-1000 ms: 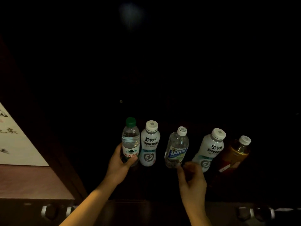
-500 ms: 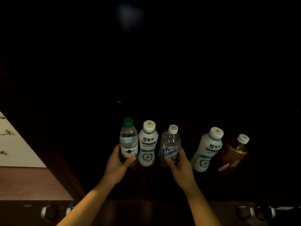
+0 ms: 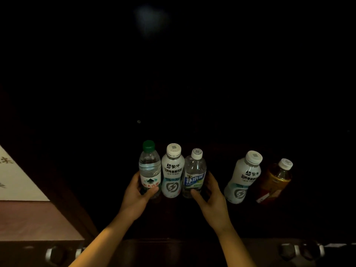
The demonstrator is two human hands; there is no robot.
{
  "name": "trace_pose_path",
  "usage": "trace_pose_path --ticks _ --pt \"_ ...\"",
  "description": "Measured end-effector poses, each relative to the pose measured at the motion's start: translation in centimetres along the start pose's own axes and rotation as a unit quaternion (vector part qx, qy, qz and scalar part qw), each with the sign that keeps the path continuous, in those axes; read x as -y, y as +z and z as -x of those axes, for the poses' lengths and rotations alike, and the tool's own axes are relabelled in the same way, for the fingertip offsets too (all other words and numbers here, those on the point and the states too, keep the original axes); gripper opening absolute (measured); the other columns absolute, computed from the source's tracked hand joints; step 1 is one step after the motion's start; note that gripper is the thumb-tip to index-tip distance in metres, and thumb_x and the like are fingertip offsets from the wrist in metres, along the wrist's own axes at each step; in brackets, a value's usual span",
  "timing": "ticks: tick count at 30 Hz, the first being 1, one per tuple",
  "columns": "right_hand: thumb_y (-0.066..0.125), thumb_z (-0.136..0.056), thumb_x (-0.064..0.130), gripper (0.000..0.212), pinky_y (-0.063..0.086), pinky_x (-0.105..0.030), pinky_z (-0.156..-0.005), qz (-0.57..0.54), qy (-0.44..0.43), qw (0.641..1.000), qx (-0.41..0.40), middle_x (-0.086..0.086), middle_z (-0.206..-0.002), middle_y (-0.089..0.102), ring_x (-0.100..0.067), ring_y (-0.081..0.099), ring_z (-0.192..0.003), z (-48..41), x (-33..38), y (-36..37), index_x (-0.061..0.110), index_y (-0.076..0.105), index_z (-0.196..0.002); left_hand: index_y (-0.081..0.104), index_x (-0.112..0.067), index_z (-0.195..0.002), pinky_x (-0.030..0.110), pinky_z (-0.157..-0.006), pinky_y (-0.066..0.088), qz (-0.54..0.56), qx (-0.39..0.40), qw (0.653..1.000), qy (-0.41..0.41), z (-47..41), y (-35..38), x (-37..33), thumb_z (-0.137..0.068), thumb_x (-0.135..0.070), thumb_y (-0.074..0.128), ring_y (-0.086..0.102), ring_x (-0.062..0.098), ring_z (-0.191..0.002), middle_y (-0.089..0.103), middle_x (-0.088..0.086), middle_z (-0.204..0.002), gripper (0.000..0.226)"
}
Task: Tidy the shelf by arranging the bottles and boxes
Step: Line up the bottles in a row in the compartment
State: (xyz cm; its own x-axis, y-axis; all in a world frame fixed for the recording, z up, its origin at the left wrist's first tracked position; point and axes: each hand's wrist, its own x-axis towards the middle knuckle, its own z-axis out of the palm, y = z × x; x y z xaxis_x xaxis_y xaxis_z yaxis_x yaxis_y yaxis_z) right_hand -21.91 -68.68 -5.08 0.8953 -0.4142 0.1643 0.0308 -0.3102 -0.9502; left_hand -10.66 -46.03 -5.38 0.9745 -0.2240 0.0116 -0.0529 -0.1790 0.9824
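Several bottles stand in a row on a dark shelf (image 3: 212,228). My left hand (image 3: 135,197) grips the green-capped water bottle (image 3: 149,168) at the left end. A white drink bottle (image 3: 172,172) stands right beside it. My right hand (image 3: 211,197) wraps around the clear bottle with the blue label (image 3: 194,174), which touches the white bottle. Farther right, past a gap, stand a second white bottle (image 3: 243,178) and an amber tea bottle (image 3: 275,182).
A pale sheet with dark writing (image 3: 17,180) lies on a reddish wooden surface (image 3: 34,222) at the left. Metal knobs (image 3: 300,251) line the cabinet's front edge below. The shelf's back and upper part are in darkness.
My right hand took hold of the blue-label bottle and slid it left against the white bottle. The left hand stayed on the green-capped bottle.
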Motion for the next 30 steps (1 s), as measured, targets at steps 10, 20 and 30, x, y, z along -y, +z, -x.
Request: trace_pose_path --ticks 10,20,30 --pt "0.072 -0.077 0.055 0.032 0.054 -0.013 -0.082 0.054 -0.019 0.984 -0.168 0.016 -0.107 0.073 -0.001 0.071 -0.100 5.8 -1.1 -9.8 0.050 0.065 -0.107 0.048 -0.018 -0.143 0.040 -0.104 0.046 0.020 -0.010 1.000 0.019 -0.3 0.2 0.9 -0.080 -0.008 0.080 0.057 0.018 -0.125 0.062 0.000 -0.134 0.071" --pt "0.070 -0.084 0.054 0.083 0.043 -0.017 -0.105 0.069 0.002 0.994 -0.086 0.026 -0.148 0.047 0.005 0.044 -0.137 0.8 -1.4 -12.1 0.036 0.032 -0.155 0.047 -0.016 -0.144 0.045 -0.106 0.044 0.043 -0.005 0.999 0.017 -0.3 0.2 0.7 -0.080 -0.005 0.079 0.056 0.024 -0.127 0.060 0.006 -0.138 0.072" --pt "0.071 -0.093 0.017 0.065 0.051 -0.027 -0.104 0.052 0.006 0.993 -0.105 0.011 -0.140 0.060 -0.008 0.055 -0.132 -0.5 -2.1 -10.4 0.023 0.040 -0.151 0.048 -0.017 -0.142 0.045 -0.107 0.043 0.033 -0.002 0.999 0.004 0.0 0.1 0.0 -0.080 -0.005 0.079 0.056 0.022 -0.126 0.060 0.004 -0.137 0.072"
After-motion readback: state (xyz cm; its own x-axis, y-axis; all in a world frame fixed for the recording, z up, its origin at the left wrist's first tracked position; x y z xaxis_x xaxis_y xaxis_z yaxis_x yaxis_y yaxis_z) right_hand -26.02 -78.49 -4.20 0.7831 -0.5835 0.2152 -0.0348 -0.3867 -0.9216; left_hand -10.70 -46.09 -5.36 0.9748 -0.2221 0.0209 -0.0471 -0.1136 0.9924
